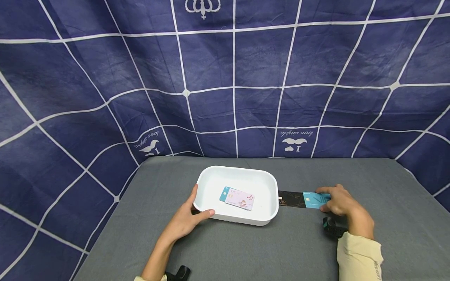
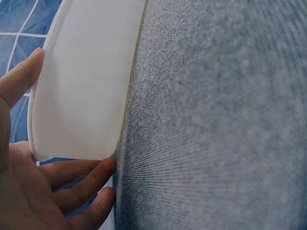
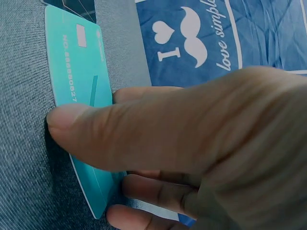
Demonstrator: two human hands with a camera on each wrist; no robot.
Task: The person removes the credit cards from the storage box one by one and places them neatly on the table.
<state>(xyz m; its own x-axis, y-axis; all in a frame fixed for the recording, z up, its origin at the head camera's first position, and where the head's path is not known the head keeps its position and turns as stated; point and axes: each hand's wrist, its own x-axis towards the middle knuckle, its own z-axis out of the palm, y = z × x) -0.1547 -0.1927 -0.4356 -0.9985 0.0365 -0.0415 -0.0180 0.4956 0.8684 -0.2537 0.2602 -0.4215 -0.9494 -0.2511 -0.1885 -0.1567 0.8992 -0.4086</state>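
Note:
A white plastic tray (image 1: 212,183) stands on the grey table. My left hand (image 1: 184,220) grips its left end, thumb at the near rim and fingers around the end wall; in the left wrist view the fingertips (image 2: 108,165) reach its bottom edge. Inside the tray, a pink card (image 1: 240,198) overlaps a blue one (image 1: 223,193). To the right, my right hand (image 1: 340,203) pinches a turquoise card (image 3: 81,62) by its long edges, between thumb and fingers. The card's left end meets a black VIP card (image 1: 291,199), which lies beside the tray.
Grey cloth covers the table (image 1: 281,249). Behind it hangs a dark blue curtain (image 1: 260,109) with white grid lines, which also runs along the left side. Black wrist devices (image 1: 332,226) are strapped below the hands.

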